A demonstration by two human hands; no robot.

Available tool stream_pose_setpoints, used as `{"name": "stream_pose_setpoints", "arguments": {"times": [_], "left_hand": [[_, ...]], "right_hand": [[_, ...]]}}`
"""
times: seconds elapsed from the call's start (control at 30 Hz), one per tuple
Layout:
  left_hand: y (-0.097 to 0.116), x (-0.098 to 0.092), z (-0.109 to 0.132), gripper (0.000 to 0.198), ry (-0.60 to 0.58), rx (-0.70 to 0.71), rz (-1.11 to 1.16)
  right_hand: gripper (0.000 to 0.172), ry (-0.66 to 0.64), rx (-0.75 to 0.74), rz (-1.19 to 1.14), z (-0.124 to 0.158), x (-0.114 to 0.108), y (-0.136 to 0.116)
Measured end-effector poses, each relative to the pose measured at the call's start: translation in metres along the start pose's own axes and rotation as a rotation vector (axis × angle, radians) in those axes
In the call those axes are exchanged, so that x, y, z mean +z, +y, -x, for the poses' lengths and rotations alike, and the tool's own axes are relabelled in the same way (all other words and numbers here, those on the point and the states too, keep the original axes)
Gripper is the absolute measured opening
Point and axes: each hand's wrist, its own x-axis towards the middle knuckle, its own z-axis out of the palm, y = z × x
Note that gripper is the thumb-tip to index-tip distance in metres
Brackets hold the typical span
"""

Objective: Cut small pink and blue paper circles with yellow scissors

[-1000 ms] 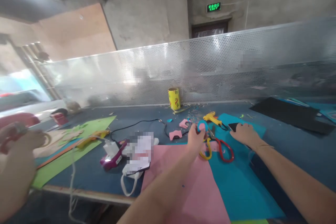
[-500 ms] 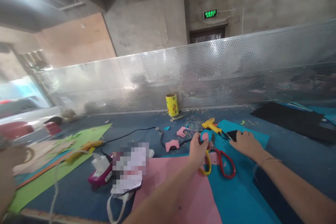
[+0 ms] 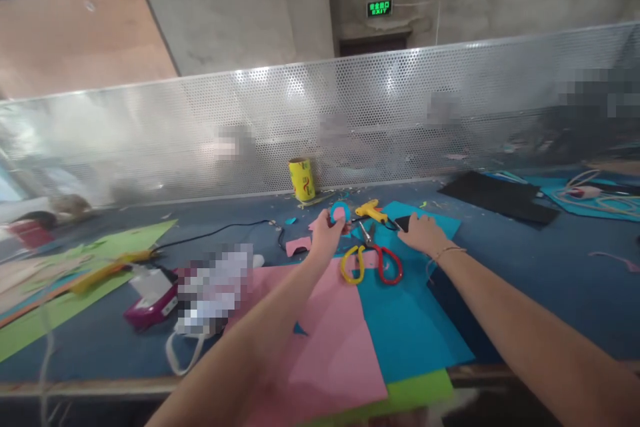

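Observation:
My left hand [image 3: 326, 235] pinches a small round blue-and-pink cutout [image 3: 340, 213] between thumb and fingers, held above the worktop. To the right, my right hand [image 3: 424, 235] has its fingers closed on a flat black piece [image 3: 403, 221] over a blue sheet [image 3: 420, 320]. Between the hands lie scissors [image 3: 389, 267] with one yellow and one red handle, their metal blades pointing away from me. Just behind them rests a yellow glue gun [image 3: 371, 210]. Pink offcuts [image 3: 299, 246] lie beside my left hand, and a large pink sheet [image 3: 330, 327] spreads under my left forearm.
A yellow cardboard tube [image 3: 301, 180] stands near the perforated metal screen [image 3: 260, 113]. Left are a purple power strip [image 3: 150, 307], cables, a pixelated object and green sheets [image 3: 120, 260] with another yellow tool [image 3: 110, 270]. Black sheets [image 3: 500, 199] lie at the back right.
The view has swung right, so everything sits further left, and the person's arm at the left edge is gone. My left hand has shifted left of the scissors, uncovering their blades.

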Motion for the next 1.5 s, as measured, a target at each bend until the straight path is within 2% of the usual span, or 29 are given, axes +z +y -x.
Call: {"name": "stream_pose_setpoints", "arguments": {"times": [0.13,0.2,0.3,0.5,0.7,0.87,1.17,1.27,1.37,1.43,1.47,1.5], "left_hand": [[0.012,0.01,0.003,0.02,-0.021,0.033,0.081],[0.015,0.013,0.005,0.021,-0.04,0.042,0.081],[0.013,0.014,0.007,0.02,-0.082,0.031,0.07],[0.006,0.016,0.011,0.017,-0.112,-0.041,0.074],[0.003,0.02,0.023,0.019,-0.197,-0.078,0.059],[0.0,0.019,0.027,0.019,-0.224,-0.087,0.058],[-0.007,0.009,0.013,0.017,-0.107,-0.112,0.043],[-0.014,0.008,0.01,0.018,-0.025,-0.056,-0.049],[-0.019,0.007,0.009,0.017,0.017,0.017,-0.139],[-0.02,0.006,0.01,0.014,0.003,-0.017,-0.099],[-0.02,0.006,0.011,0.012,-0.011,-0.047,-0.067],[-0.02,0.006,0.012,0.012,-0.03,-0.072,-0.037]], "right_hand": [[0.073,0.001,0.004,0.003,0.007,0.002,0.01],[0.067,-0.017,0.002,-0.003,0.008,0.004,0.014],[0.062,0.002,0.006,-0.02,0.005,0.006,0.016],[0.064,0.05,0.026,-0.011,0.0,0.002,0.011],[0.048,0.03,0.023,-0.011,-0.002,-0.003,0.001],[0.058,0.032,0.026,-0.063,0.0,-0.006,0.003],[0.056,0.016,0.032,-0.043,0.001,-0.006,0.005],[0.057,0.007,0.043,-0.025,0.0,-0.005,0.007],[0.059,0.077,0.037,-0.002,0.003,-0.012,0.005],[0.053,0.132,-0.008,-0.039,0.007,-0.02,0.0],[0.046,0.119,-0.056,-0.1,0.011,-0.024,-0.005],[0.043,0.02,-0.102,-0.187,0.015,-0.028,-0.01]]}}
